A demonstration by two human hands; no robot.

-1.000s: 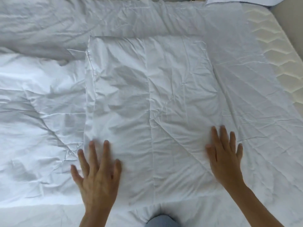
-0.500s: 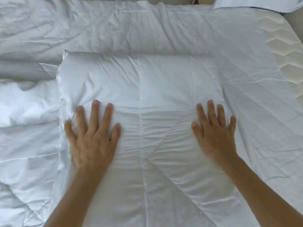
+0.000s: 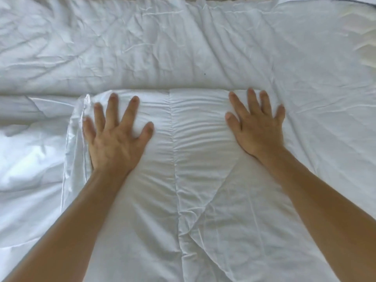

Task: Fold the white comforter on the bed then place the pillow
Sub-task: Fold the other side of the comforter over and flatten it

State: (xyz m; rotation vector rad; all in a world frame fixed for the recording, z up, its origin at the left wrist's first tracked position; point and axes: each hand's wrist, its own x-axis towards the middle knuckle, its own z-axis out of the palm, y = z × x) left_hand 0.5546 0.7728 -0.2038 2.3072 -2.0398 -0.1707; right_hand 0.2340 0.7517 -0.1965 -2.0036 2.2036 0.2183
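Bed fills nearly the whole view. Bare mattress exposed at far right: cream surface, quilted in a raised chevron pattern, partly blurred. Thin dark strip at the far edge, right of centre; cannot tell what it is. Light soft and even, brightest at left, faint shadows in creases. No wall or floor discernible.

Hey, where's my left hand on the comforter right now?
In the head view, your left hand presses flat on the folded comforter panel, near its far left corner, across the centre seam from the right hand.
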